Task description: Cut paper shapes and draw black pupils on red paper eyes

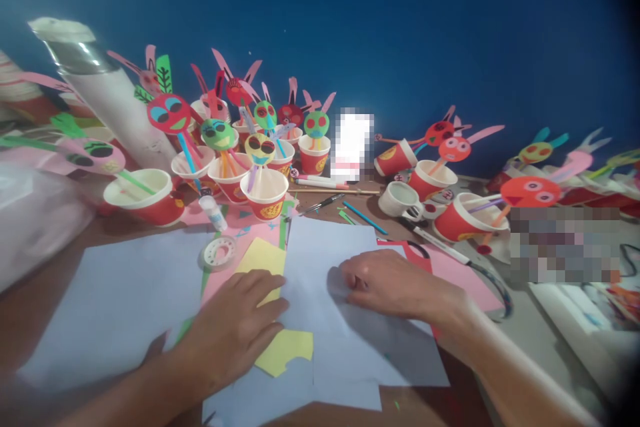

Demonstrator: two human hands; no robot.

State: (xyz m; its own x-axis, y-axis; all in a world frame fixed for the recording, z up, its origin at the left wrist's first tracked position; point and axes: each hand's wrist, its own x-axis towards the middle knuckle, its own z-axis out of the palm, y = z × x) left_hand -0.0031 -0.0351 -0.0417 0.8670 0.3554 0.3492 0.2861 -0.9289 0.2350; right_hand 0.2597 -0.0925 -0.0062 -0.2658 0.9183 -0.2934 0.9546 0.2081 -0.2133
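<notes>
My left hand (240, 323) lies flat with its fingers spread, over a piece of yellow paper (261, 255) and beside a white sheet (320, 307). Part of the yellow paper shows below the fingers, with a curved cut-out in its lower edge. Curled closed, my right hand (383, 280) rests on the white sheet and casts a shadow on it. What its fingers hold, if anything, is hidden. A roll of white tape (219, 252) lies beyond my left hand. Red-handled scissors (415, 253) lie partly hidden behind my right hand.
Red and white paper cups (265, 193) with paper bug faces on straws line the back. A glue stick (213, 215), black pen (320, 205), blue pencil (365, 218) and white mug (400, 200) lie nearer. A tall flask (105, 87) leans left; another white sheet (120, 300) lies below.
</notes>
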